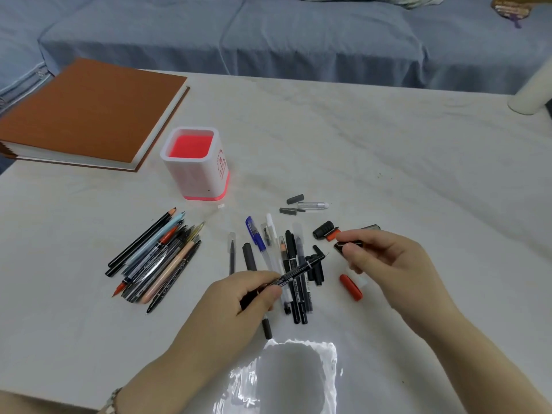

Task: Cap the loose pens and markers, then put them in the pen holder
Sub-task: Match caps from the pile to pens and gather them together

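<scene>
We are observing the left hand (257,291) gripping an uncapped black marker (298,271), its tip pointing toward the right hand (385,258), which is pinching a black cap (348,245) just beside that tip, not yet touching. Loose pens (286,264) are lying beneath both hands near the surface's (388,159) front edge; a second bundle (158,258) is lying toward the left edge. The white-and-red pen holder (195,165) is standing upright farther back, beside a brown book (89,115).
</scene>
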`<move>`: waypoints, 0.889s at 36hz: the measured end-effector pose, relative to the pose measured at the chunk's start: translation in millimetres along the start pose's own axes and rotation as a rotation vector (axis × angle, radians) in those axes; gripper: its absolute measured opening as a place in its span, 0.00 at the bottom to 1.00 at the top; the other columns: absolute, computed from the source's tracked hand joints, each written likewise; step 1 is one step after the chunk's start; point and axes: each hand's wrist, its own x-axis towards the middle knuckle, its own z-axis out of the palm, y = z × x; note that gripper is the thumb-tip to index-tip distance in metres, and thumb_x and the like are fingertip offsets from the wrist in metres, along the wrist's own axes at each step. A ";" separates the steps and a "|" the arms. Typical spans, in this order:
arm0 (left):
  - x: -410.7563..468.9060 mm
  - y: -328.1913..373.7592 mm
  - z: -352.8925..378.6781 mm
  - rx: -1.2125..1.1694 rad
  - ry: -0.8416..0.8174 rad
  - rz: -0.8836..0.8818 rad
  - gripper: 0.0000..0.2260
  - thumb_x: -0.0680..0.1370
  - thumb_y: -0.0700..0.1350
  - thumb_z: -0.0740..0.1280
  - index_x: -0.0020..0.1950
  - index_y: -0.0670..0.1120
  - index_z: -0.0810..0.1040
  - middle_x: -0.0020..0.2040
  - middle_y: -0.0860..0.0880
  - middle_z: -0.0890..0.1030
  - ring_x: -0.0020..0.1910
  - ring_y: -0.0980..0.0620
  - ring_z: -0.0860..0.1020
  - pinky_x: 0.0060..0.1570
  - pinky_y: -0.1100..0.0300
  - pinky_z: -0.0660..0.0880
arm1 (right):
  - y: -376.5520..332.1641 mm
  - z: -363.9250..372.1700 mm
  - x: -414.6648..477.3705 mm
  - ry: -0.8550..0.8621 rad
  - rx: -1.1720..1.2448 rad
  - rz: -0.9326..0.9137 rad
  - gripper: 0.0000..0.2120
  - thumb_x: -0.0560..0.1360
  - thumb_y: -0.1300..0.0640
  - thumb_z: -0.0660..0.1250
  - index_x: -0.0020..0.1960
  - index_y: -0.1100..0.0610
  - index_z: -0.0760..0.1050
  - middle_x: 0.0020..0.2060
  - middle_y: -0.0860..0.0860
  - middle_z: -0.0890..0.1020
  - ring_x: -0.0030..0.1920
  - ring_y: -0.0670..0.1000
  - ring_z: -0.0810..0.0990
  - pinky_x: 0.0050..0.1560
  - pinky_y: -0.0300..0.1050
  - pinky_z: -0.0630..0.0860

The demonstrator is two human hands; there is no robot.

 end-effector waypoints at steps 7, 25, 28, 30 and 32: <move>-2.2 2.3 0.1 0.062 -0.007 0.081 0.12 0.76 0.45 0.65 0.41 0.64 0.76 0.37 0.65 0.78 0.35 0.65 0.74 0.36 0.75 0.67 | 1.8 -2.5 0.3 -0.116 -0.083 0.007 0.10 0.72 0.63 0.66 0.38 0.50 0.80 0.25 0.49 0.76 0.30 0.50 0.70 0.30 0.34 0.69; 1.2 1.1 -1.4 0.212 -0.093 0.166 0.07 0.76 0.52 0.60 0.44 0.55 0.77 0.34 0.52 0.74 0.33 0.57 0.72 0.33 0.68 0.67 | 8.2 5.7 -12.6 -0.209 -0.088 -0.077 0.14 0.69 0.70 0.67 0.36 0.51 0.80 0.25 0.45 0.81 0.25 0.40 0.73 0.32 0.27 0.70; 2.1 4.8 -3.0 -0.095 -0.213 -0.101 0.09 0.78 0.41 0.61 0.43 0.46 0.81 0.24 0.53 0.71 0.23 0.60 0.67 0.25 0.70 0.63 | 7.7 5.2 -12.9 -0.226 -0.084 -0.085 0.15 0.69 0.71 0.68 0.36 0.51 0.80 0.25 0.46 0.80 0.25 0.40 0.73 0.32 0.28 0.71; 1.5 6.7 -4.2 -0.300 -0.311 -0.271 0.11 0.78 0.39 0.59 0.42 0.39 0.80 0.22 0.54 0.69 0.19 0.59 0.61 0.19 0.70 0.58 | 6.9 7.1 -12.3 -0.256 -0.105 -0.081 0.14 0.69 0.70 0.68 0.35 0.50 0.80 0.24 0.46 0.80 0.25 0.40 0.73 0.32 0.28 0.71; 1.5 8.2 -5.5 -0.372 -0.335 -0.330 0.13 0.78 0.39 0.59 0.39 0.42 0.81 0.21 0.53 0.69 0.18 0.59 0.59 0.18 0.70 0.55 | 5.0 10.7 -10.4 -0.273 -0.091 -0.064 0.13 0.69 0.69 0.68 0.35 0.52 0.79 0.23 0.47 0.79 0.24 0.40 0.73 0.31 0.28 0.71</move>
